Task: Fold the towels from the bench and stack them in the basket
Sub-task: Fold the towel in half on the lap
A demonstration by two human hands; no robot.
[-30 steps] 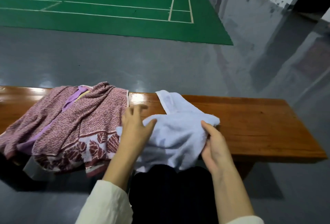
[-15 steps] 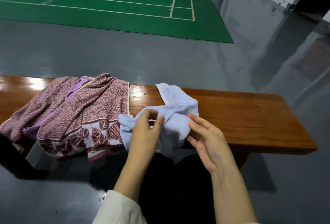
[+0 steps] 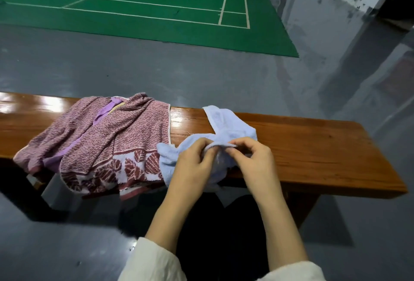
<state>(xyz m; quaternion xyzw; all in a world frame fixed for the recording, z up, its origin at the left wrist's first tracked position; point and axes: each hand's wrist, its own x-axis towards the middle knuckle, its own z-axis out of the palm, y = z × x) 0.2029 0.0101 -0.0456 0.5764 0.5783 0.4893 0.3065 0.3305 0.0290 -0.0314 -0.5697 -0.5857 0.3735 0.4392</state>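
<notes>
Head view is showing a small light-blue terry towel (image 3: 224,128) lying crumpled in the lower middle of the frame. It is on the near part of the glossy brown wooden surface (image 3: 324,146), and one part is hanging over the near edge toward the person. I am judging this towel to be light, soft and quite limp, so it is going to sag wherever nobody is holding it. The looped pile is probably giving good friction, so slipping is not a big worry, and nothing in it can break. The best places for holding are the stitched hem and its corners, since the hem gives a straight line for folding.

The left hand (image 3: 192,164) and the right hand (image 3: 253,159) are meeting just beside each other. Their fingers (image 3: 237,145) are curling and pinching one rolled hem of the towel against the thumbs. Both forearms are rising from the bottom edge of the frame, with the backs of the hands facing up.

At the left, a large maroon-and-white leaf-patterned towel (image 3: 125,137) is lying over a purple cloth (image 3: 105,112), and the blue towel's left end is lying against it. The basket is not appearing anywhere.
</notes>
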